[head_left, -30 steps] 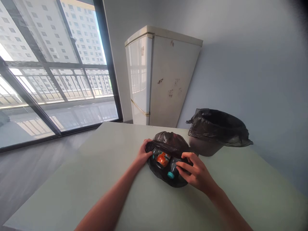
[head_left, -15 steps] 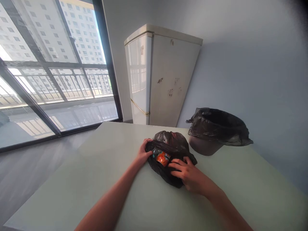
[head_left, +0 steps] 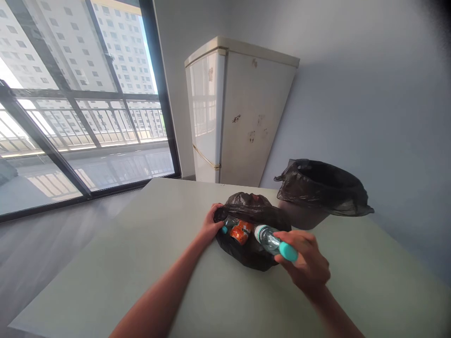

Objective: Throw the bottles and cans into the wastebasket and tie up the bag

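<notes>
On our left, beyond the table's left edge, is the window [head_left: 84, 95]; the table [head_left: 134, 263] lies bare from that edge inward. Our left hand [head_left: 211, 224] comes next, its fingers curled narrowly on the left rim of the bag [head_left: 262, 213], so we hold the mouth at that side. The bag sits slumped on the table, nearer the far edge than the near one, its opening facing us, and behind the far edge stands the fridge [head_left: 253, 122]. Just inside the mouth, beside our left fingers, we see the small bottle [head_left: 230, 222] with its teal cap, mostly hidden, and touching or just beside it the can [head_left: 241, 233], orange and lying tilted. Neither is out yet. Farther right, the clear bottle [head_left: 269, 240] is tilted over the right part of the mouth, cap towards us; we judge it lifted mostly clear, though we cannot tell whether its base touches the plastic. Our right hand [head_left: 306, 260] has it gripped near the cap, thumb and fingers closed around it. So one item is in hand and at least two remain inside; what lies deeper we cannot tell. Last, by the table's far edge, stands the bin [head_left: 303, 217], its black liner [head_left: 317, 193] folded over the rim.
</notes>
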A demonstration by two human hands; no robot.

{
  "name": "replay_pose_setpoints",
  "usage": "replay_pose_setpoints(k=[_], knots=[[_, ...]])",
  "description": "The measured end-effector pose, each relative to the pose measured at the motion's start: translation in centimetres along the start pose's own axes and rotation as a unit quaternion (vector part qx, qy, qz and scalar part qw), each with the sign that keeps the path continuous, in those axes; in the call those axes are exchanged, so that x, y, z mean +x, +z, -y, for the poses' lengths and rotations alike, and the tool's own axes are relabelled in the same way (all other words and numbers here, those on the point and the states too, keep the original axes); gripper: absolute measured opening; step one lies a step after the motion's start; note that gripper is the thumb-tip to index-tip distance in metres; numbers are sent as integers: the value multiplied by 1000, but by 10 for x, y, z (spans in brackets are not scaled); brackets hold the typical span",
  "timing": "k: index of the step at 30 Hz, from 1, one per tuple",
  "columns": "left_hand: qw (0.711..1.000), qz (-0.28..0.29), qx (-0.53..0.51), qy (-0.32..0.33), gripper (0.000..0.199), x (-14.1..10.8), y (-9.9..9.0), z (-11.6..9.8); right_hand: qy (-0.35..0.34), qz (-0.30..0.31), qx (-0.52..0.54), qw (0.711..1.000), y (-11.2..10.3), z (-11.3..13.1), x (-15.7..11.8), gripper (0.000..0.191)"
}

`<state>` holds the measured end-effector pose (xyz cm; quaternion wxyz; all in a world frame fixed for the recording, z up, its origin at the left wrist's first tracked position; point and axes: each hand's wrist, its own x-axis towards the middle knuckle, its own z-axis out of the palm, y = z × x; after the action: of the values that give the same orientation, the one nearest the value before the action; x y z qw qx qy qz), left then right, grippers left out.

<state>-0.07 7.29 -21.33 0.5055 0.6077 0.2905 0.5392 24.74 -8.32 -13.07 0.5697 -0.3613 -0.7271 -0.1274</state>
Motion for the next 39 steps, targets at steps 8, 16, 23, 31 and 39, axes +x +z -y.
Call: replay_pose_setpoints(k=[8, 16, 23, 31, 39], knots=[[1000, 3, 10, 13, 58, 0, 1, -1, 199, -3, 9, 980, 5, 3, -6, 29], [1000, 3, 15, 2, 59, 0, 0, -3, 251, 99, -34, 962, 17, 2, 2, 34], [1000, 5, 11, 3, 59, 1, 0, -3, 295, 140, -31, 945, 29, -3, -10, 46], [1000, 7, 17, 14, 61, 0, 0, 0, 352, 210, -4, 912, 32, -18, -18, 48], [999, -10, 19, 32, 46, 2, -2, 6, 196, 71, 50, 977, 42, 20, 19, 55]])
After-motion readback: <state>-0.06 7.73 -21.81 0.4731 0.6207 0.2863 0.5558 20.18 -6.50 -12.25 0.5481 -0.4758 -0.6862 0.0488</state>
